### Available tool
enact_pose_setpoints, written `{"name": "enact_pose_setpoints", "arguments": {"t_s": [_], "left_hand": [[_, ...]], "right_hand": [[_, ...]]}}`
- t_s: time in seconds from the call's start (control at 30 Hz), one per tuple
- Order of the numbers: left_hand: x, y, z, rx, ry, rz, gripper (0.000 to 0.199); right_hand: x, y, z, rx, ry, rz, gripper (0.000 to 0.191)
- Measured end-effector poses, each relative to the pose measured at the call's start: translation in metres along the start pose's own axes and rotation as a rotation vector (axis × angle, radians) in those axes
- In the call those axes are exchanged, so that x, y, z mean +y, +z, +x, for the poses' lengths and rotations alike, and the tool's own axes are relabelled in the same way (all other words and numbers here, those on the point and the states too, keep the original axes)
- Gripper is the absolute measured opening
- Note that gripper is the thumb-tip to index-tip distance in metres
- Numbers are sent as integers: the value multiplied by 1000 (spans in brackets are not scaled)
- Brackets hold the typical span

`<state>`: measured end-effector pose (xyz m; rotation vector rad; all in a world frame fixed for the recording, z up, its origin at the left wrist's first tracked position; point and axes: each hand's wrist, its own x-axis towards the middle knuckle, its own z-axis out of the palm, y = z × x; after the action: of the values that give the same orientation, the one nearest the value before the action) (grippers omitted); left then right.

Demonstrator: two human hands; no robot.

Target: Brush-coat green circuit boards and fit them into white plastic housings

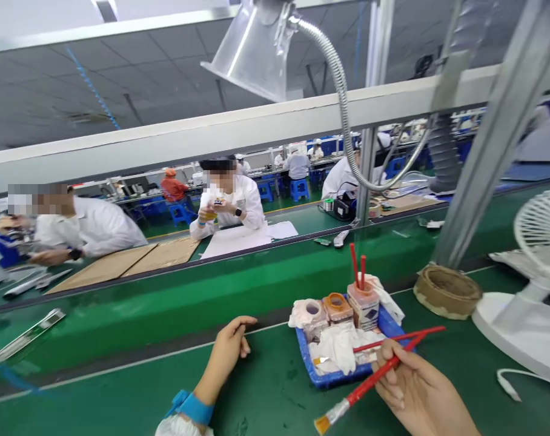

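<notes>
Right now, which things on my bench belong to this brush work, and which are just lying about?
Seems part of the job:
- red-handled brush in your right hand
- blue tray
- jars in the tray
- white cloth among them

Probably just lying about:
- tape roll
- white fan
- white cable

label (369, 317) on bottle (362, 298): dark diamond mark; lettering too small to read.
</notes>
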<state>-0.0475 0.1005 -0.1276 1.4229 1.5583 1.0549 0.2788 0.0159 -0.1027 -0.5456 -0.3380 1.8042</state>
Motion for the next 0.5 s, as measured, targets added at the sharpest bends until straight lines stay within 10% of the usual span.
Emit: {"name": "enact_pose_setpoints", "arguments": {"t_s": [0.2, 0.5], "left_hand": [[69, 25, 80, -148, 98, -15, 33], [153, 174, 215, -544, -167, -19, 30]], "right_hand": [[-42, -1, -3, 88, -176, 74, 15], [-63, -15, 2, 12, -231, 101, 23]]}}
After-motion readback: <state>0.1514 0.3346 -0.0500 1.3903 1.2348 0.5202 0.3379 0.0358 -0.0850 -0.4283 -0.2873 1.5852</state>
